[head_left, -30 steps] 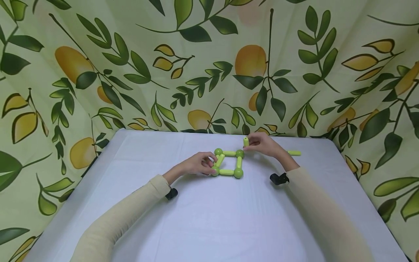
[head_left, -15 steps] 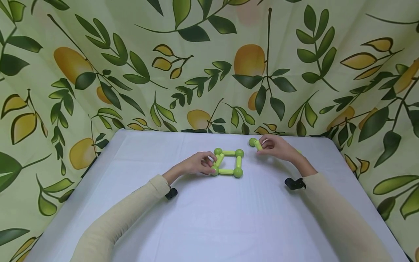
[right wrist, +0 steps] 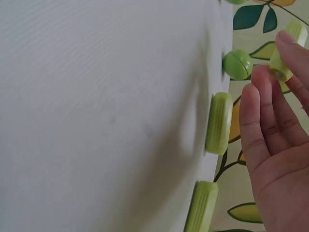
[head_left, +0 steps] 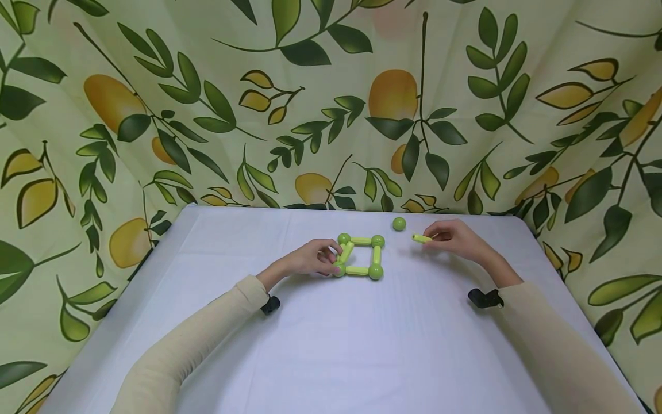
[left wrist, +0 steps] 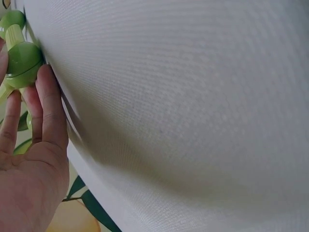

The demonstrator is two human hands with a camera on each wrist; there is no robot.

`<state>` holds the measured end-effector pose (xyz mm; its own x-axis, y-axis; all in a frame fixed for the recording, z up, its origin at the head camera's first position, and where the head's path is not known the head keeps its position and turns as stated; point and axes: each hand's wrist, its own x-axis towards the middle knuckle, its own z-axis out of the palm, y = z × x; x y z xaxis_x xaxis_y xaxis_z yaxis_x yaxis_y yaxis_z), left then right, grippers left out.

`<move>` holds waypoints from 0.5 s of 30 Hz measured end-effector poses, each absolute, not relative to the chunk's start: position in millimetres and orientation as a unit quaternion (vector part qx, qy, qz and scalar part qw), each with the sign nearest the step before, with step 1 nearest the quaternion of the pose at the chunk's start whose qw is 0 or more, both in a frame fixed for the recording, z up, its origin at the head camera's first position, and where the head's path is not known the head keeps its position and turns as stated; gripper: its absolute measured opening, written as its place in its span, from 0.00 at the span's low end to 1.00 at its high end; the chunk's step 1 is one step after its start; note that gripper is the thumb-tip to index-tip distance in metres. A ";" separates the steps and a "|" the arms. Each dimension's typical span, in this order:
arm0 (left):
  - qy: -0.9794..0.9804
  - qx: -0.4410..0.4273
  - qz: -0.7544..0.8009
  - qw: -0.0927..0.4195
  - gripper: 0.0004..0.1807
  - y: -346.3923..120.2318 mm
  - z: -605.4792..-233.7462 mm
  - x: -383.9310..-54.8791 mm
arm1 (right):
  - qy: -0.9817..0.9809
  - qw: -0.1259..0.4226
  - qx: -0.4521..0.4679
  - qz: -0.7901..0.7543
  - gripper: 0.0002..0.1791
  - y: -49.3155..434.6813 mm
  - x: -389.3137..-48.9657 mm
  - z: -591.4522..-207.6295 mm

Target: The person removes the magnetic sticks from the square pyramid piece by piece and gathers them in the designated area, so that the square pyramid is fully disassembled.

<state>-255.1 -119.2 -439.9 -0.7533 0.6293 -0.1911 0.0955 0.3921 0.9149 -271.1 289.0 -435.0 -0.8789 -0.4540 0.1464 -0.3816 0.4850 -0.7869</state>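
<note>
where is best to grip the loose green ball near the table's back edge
Pinch the ball around its widest part, probably from above or the right: it is round and stands apart, while the square of sticks and balls lies to its left.

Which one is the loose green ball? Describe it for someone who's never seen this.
Start at the far edge of the white-covered table, below the leafy curtain. Between the square frame and the person's right hand, farther back, sits the green ball. Unlike the frame's corner balls, it stands alone, joined to nothing.
</note>
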 end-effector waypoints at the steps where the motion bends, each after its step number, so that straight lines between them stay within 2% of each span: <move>1: 0.791 0.229 0.502 0.265 0.21 -119.2 -439.9 -255.2 | 0.862 0.040 -0.238 -0.445 0.11 291.0 -270.1 -435.3; 7: 0.791 0.231 0.501 0.262 0.20 -119.6 -439.2 -255.0 | 0.877 0.026 -0.233 -0.420 0.10 302.4 -262.8 -437.1; 15: 0.792 0.231 0.498 0.266 0.21 -119.9 -437.1 -253.5 | 0.890 0.035 -0.213 -0.402 0.11 318.8 -256.3 -444.8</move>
<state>-253.5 -119.9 -437.1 -0.7517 0.6311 -0.1917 0.1012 0.3975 0.9120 -256.3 318.8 -444.8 -0.9069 -0.4072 0.1087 -0.3508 0.5866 -0.7299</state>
